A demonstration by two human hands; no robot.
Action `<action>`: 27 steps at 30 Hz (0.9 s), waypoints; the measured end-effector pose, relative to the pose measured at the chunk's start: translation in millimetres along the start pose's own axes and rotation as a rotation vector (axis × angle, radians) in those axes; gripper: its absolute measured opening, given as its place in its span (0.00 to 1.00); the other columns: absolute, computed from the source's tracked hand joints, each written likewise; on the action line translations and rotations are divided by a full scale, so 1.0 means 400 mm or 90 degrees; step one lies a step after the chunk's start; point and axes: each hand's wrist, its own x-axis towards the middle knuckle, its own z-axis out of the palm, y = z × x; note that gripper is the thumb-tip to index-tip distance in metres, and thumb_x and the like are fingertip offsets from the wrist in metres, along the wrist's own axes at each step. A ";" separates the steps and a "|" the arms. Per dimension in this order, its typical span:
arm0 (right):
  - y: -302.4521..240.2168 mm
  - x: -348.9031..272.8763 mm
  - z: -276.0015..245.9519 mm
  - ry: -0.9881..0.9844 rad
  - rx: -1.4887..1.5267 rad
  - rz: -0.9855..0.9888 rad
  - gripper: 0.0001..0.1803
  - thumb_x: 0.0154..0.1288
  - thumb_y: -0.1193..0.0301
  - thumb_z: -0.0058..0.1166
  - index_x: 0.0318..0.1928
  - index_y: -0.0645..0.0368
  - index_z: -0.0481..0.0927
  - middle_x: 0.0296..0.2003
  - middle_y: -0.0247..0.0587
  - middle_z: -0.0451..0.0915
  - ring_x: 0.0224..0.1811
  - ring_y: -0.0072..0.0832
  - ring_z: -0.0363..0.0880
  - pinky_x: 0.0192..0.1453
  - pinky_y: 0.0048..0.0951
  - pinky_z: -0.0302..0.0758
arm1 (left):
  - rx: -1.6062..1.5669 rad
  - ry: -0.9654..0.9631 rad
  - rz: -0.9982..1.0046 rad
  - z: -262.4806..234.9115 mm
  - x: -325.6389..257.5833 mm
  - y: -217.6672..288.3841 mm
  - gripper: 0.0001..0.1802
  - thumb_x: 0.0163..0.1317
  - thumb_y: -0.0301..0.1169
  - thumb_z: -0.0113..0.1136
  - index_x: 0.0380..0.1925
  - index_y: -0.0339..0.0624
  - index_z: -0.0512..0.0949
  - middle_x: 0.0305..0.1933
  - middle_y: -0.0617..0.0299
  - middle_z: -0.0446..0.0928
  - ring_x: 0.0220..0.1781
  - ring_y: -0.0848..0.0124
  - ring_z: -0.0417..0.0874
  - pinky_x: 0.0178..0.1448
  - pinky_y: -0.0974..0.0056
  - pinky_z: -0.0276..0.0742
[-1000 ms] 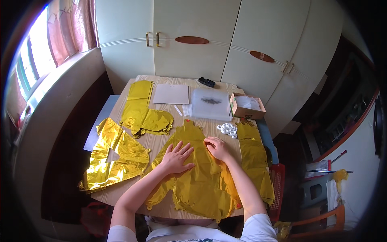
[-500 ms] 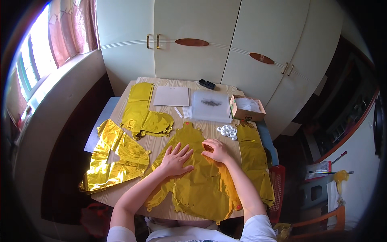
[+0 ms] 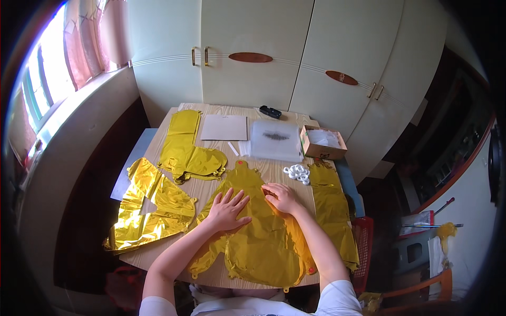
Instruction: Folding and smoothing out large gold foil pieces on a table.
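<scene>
A flat, uninflated gold foil balloon lies spread on the table in front of me. My left hand rests palm down on its middle with the fingers spread. At the balloon's upper right edge, my right hand is curled with its fingers closed on the foil, which folds up orange beneath it. More flat foil balloons surround this one: an L-shaped one at the far left, a shiny creased one with a triangular hole at the near left, and a long one on the right.
Behind the balloons sit a pale card, white straws, a stack of clear plastic bags, white ribbon coils and a cardboard box of white packets. A black object lies at the back edge. A red basket stands right.
My right hand has shifted very slightly left at the foil's edge, its fingers lower and flatter. My left hand stays spread in nearly the same place.
</scene>
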 end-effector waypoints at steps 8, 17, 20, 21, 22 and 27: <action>0.009 0.005 0.007 0.001 0.018 -0.012 0.24 0.65 0.61 0.57 0.61 0.50 0.77 0.59 0.39 0.78 0.64 0.38 0.73 0.70 0.41 0.67 | -0.004 0.008 -0.002 -0.001 0.000 -0.002 0.47 0.63 0.71 0.39 0.75 0.58 0.54 0.79 0.58 0.52 0.81 0.48 0.46 0.78 0.38 0.42; 0.009 0.002 0.021 0.029 0.009 -0.025 0.22 0.63 0.62 0.59 0.57 0.52 0.80 0.59 0.40 0.78 0.65 0.38 0.72 0.71 0.40 0.66 | -0.004 0.013 0.001 0.001 -0.003 0.000 0.47 0.62 0.72 0.39 0.75 0.60 0.54 0.79 0.57 0.52 0.81 0.47 0.45 0.78 0.37 0.40; 0.010 -0.003 0.019 0.025 -0.014 -0.031 0.21 0.63 0.62 0.59 0.55 0.52 0.81 0.59 0.40 0.78 0.65 0.38 0.72 0.70 0.40 0.66 | 0.004 0.007 0.007 -0.010 -0.003 0.004 0.45 0.65 0.69 0.37 0.76 0.57 0.53 0.79 0.57 0.51 0.81 0.48 0.44 0.79 0.39 0.39; 0.010 -0.003 0.020 0.026 -0.013 -0.031 0.21 0.63 0.62 0.59 0.55 0.52 0.82 0.59 0.40 0.78 0.65 0.38 0.72 0.70 0.40 0.66 | -0.001 0.020 -0.006 -0.009 0.000 -0.005 0.45 0.66 0.67 0.39 0.75 0.54 0.54 0.79 0.57 0.52 0.81 0.49 0.45 0.79 0.41 0.41; 0.010 -0.004 0.021 0.027 -0.012 -0.030 0.20 0.63 0.62 0.60 0.55 0.52 0.82 0.59 0.40 0.78 0.65 0.38 0.72 0.70 0.40 0.66 | -0.006 0.033 -0.019 -0.005 0.011 -0.020 0.44 0.67 0.65 0.40 0.75 0.52 0.54 0.79 0.56 0.52 0.81 0.49 0.45 0.79 0.42 0.43; 0.007 -0.004 0.025 0.061 0.032 -0.042 0.19 0.63 0.66 0.59 0.54 0.55 0.82 0.58 0.43 0.79 0.63 0.41 0.74 0.68 0.39 0.69 | -0.049 0.104 -0.147 -0.046 0.080 -0.220 0.36 0.67 0.48 0.54 0.69 0.39 0.62 0.75 0.54 0.61 0.78 0.55 0.56 0.78 0.52 0.55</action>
